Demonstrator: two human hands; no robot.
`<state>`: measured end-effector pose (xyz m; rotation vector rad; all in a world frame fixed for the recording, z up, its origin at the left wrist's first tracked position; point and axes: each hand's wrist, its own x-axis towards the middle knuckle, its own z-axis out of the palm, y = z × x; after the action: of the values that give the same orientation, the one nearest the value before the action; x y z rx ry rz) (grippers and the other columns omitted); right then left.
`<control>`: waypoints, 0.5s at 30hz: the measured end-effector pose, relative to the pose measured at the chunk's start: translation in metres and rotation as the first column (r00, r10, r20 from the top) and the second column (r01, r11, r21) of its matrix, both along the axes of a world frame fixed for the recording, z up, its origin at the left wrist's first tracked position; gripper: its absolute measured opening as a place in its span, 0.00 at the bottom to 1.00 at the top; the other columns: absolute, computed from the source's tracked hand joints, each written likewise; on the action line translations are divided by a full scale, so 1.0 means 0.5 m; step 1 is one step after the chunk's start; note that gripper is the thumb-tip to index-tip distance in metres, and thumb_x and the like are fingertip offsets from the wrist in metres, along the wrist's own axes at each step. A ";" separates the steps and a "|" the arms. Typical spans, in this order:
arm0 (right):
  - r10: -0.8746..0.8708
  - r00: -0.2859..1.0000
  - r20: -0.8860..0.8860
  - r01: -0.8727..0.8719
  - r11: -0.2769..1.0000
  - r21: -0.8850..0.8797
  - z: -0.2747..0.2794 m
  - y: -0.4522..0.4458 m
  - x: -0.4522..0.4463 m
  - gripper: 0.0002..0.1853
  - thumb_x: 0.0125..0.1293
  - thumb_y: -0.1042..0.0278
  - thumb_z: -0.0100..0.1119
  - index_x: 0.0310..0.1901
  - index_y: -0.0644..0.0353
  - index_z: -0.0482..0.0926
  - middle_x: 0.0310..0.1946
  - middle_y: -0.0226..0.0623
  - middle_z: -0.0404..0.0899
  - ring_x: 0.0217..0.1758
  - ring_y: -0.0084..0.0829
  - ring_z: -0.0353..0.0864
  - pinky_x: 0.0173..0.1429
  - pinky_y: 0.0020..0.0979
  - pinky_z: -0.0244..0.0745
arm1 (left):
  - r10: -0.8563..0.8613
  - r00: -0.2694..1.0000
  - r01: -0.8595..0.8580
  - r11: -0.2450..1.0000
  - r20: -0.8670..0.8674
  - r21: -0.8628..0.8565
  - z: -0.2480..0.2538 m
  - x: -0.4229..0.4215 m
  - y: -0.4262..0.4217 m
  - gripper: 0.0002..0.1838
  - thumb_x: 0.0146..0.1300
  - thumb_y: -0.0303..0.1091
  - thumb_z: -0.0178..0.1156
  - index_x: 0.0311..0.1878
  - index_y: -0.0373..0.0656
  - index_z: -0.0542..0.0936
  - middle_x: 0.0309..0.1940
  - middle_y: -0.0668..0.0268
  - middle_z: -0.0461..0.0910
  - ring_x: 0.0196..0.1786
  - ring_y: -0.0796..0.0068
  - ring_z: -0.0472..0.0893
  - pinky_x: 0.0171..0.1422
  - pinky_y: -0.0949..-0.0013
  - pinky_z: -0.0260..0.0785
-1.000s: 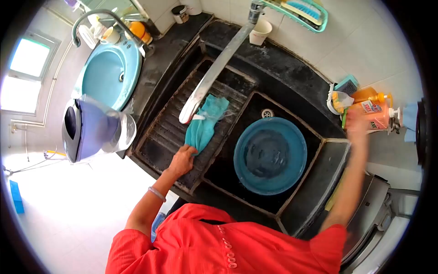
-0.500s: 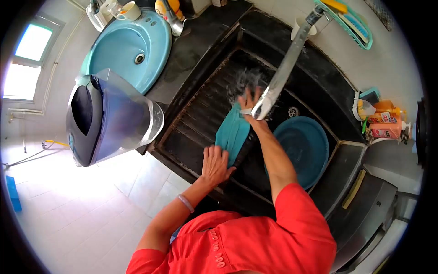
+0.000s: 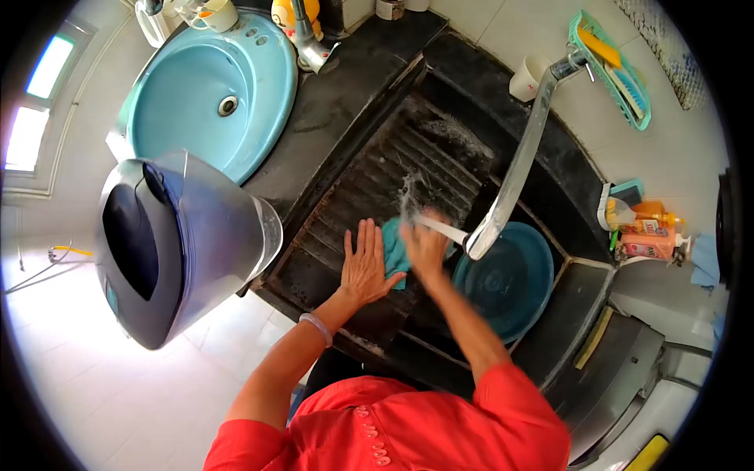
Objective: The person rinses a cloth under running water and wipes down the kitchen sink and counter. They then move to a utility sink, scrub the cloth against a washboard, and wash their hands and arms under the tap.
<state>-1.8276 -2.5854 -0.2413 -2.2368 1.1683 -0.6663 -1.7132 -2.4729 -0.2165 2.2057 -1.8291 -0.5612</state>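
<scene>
A wet teal cloth point(image 3: 395, 253) lies bunched on the ribbed black drainboard point(image 3: 369, 184). My left hand point(image 3: 363, 263) rests flat at the cloth's left edge, its fingers spread. On the cloth's right side is my right hand point(image 3: 425, 245), blurred by motion, so its fingers cannot be made out. Water runs from the tip of the long metal faucet point(image 3: 514, 184) and splashes beside my right hand. A blue basin point(image 3: 506, 279) sits in the sink just right of that hand.
At the left stands a large clear-and-grey pitcher point(image 3: 224, 228), close to my left forearm. Behind it is a light-blue washbasin point(image 3: 184, 98). A white cup point(image 3: 529, 78) stands behind the faucet. Bottles point(image 3: 650, 239) line the right ledge, and a brush tray point(image 3: 613, 71) hangs on the wall.
My right hand has come from the bottles on the right to the cloth. The cloth, spread lengthwise before, is now bunched between my hands. The view has shifted too.
</scene>
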 end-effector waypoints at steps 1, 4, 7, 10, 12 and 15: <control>0.035 0.989 0.141 -0.017 0.992 -0.128 0.032 0.069 -0.017 0.16 0.57 0.56 0.61 0.28 0.64 0.81 0.43 0.50 0.75 0.48 0.50 0.72 0.56 0.43 0.64 | -0.079 0.987 0.071 0.996 0.137 0.057 -0.013 -0.005 -0.012 0.46 0.62 0.57 0.48 0.69 0.26 0.49 0.71 0.41 0.42 0.75 0.44 0.39 0.74 0.43 0.31; 0.150 0.970 -0.191 -0.164 0.985 -0.056 -0.054 0.030 0.011 0.15 0.55 0.58 0.64 0.29 0.63 0.77 0.42 0.50 0.74 0.48 0.49 0.68 0.52 0.43 0.62 | -0.225 0.927 0.183 0.970 0.300 0.162 -0.042 -0.025 -0.027 0.42 0.66 0.54 0.42 0.69 0.26 0.49 0.72 0.43 0.42 0.75 0.47 0.37 0.74 0.43 0.30; -0.125 0.960 -0.249 0.102 0.989 -0.104 -0.038 -0.157 0.098 0.16 0.58 0.56 0.60 0.34 0.64 0.77 0.45 0.52 0.72 0.50 0.50 0.67 0.52 0.45 0.59 | -0.223 0.968 0.195 0.956 0.112 0.219 0.017 -0.015 -0.036 0.39 0.67 0.53 0.41 0.70 0.30 0.50 0.72 0.43 0.42 0.75 0.47 0.38 0.75 0.46 0.31; 0.025 0.995 -0.100 -0.041 0.987 -0.157 -0.042 -0.061 0.031 0.18 0.55 0.54 0.62 0.35 0.64 0.78 0.46 0.50 0.73 0.51 0.49 0.67 0.53 0.45 0.59 | -0.031 0.991 0.022 0.997 -0.128 -0.071 -0.024 -0.014 -0.022 0.40 0.67 0.54 0.41 0.69 0.28 0.51 0.72 0.42 0.42 0.75 0.46 0.38 0.74 0.44 0.30; 0.035 0.982 0.185 -0.050 0.996 0.080 0.059 0.057 -0.014 0.19 0.51 0.53 0.66 0.28 0.63 0.78 0.44 0.48 0.74 0.49 0.48 0.69 0.53 0.46 0.60 | -0.124 0.963 0.101 0.989 0.239 0.107 -0.041 -0.029 -0.035 0.40 0.67 0.54 0.41 0.69 0.26 0.51 0.72 0.41 0.42 0.75 0.46 0.38 0.74 0.42 0.30; 0.197 0.979 0.061 -0.197 0.980 -0.011 -0.047 0.051 -0.001 0.18 0.56 0.55 0.62 0.21 0.63 0.76 0.35 0.45 0.76 0.43 0.49 0.70 0.49 0.48 0.61 | -0.154 0.955 0.107 0.976 0.252 0.188 -0.023 -0.026 -0.053 0.42 0.65 0.56 0.42 0.69 0.27 0.49 0.71 0.40 0.41 0.75 0.44 0.37 0.74 0.43 0.29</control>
<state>-1.8280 -2.5599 -0.2650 -2.2817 0.9012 -0.6531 -1.7260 -2.4994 -0.2282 2.3833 -2.1491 -0.4839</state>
